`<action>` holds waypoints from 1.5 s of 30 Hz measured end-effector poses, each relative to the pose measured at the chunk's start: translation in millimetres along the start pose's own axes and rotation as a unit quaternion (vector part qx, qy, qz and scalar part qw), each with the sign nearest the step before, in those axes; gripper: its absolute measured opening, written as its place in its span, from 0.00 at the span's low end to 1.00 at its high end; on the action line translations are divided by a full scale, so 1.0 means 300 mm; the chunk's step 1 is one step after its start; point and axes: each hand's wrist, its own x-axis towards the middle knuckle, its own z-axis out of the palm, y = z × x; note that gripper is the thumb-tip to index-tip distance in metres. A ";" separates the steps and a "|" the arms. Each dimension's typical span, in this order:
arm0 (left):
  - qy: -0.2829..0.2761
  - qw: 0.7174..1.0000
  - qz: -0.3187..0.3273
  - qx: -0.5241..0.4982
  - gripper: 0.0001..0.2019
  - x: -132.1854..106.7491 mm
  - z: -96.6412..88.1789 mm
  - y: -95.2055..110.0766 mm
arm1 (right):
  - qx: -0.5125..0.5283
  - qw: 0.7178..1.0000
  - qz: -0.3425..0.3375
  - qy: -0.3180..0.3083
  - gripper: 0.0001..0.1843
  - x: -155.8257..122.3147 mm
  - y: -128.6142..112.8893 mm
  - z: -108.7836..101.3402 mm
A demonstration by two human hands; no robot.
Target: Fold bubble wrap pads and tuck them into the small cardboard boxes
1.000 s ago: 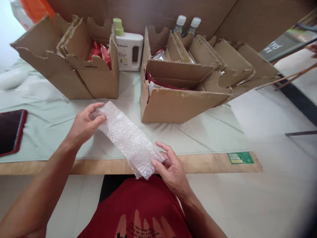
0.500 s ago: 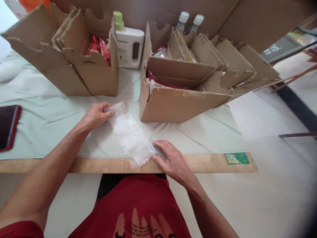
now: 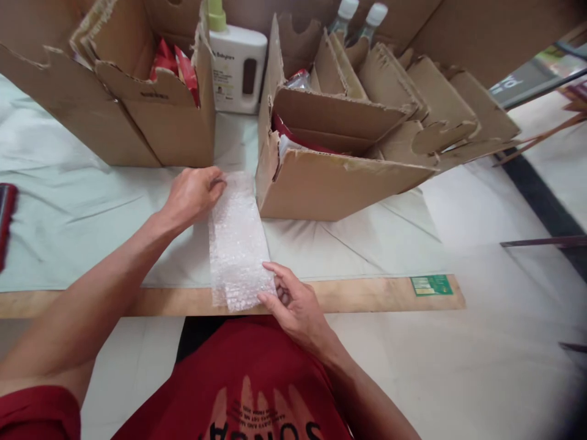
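Note:
A long, narrow piece of clear bubble wrap [image 3: 241,238] lies flat on the cloth, its near end reaching over the wooden table edge. My left hand [image 3: 195,194] pinches its far left corner between thumb and fingers. Down at the near right corner, my right hand [image 3: 296,299] holds the side of the wrap, with thumb and forefinger on top and the other fingers curled at its edge. The wrap looks folded in layers, with a slightly wider layer showing on the left.
Cardboard boxes with dividers stand behind at left [image 3: 183,134] and right [image 3: 312,189], with red packets inside. Between them is a white bottle [image 3: 236,67]. Two white-capped bottles [image 3: 362,24] rise behind the right box. A red-edged phone [image 3: 7,214] lies far left.
The bubble wrap has turned from a slant to nearly straight towards me. My left hand has moved right and away with its corner; my right hand has shifted left. The view has shifted slightly.

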 end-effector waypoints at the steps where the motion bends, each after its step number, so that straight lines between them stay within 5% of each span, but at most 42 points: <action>1: -0.001 1.000 0.010 0.022 0.18 0.006 -0.001 0.006 | 0.003 1.000 0.001 -0.012 0.26 -0.012 0.008 -0.004; 7: 0.097 0.986 0.090 0.106 0.21 -0.109 0.016 -0.020 | -0.058 0.995 -0.051 0.065 0.15 -0.014 0.060 -0.079; 10: 0.038 0.969 0.217 0.106 0.17 -0.214 0.048 -0.039 | -0.109 0.982 -0.144 0.054 0.15 0.025 0.058 -0.109; 14: -0.058 0.956 0.275 0.087 0.16 -0.274 0.105 -0.073 | -0.219 0.941 -0.239 -0.095 0.31 0.059 0.053 -0.105; 18: -0.061 0.960 0.265 0.061 0.16 -0.253 0.137 -0.107 | -0.297 0.915 -0.256 -0.092 0.27 0.076 0.082 -0.061; 22: -0.072 0.964 0.255 0.027 0.17 -0.241 0.107 -0.101 | -0.223 0.932 -0.284 -0.014 0.20 0.108 0.103 -0.011; 26: -0.071 0.977 0.161 -0.120 0.20 -0.314 0.018 -0.071 | -0.079 0.976 -0.201 0.020 0.15 0.123 0.062 0.003; 29: -0.119 0.966 0.081 -0.214 0.30 -0.404 -0.020 -0.051 | -0.016 0.994 -0.108 0.028 0.12 0.133 0.024 0.002; 32: -0.111 0.973 0.040 -0.197 0.38 -0.459 0.012 -0.036 | 0.010 0.999 -0.048 0.025 0.11 0.157 0.016 0.016; 36: -0.059 0.982 -0.019 -0.178 0.28 -0.451 0.097 -0.022 | 0.034 0.999 -0.018 0.038 0.14 0.182 0.039 0.035; 41: -0.052 0.988 -0.037 -0.137 0.31 -0.420 0.126 -0.018 | -0.054 0.983 -0.116 0.132 0.18 0.142 0.047 -0.013; 45: -0.051 0.993 -0.026 -0.104 0.29 -0.414 0.131 -0.023 | -0.199 0.946 -0.251 0.058 0.16 0.127 0.034 -0.025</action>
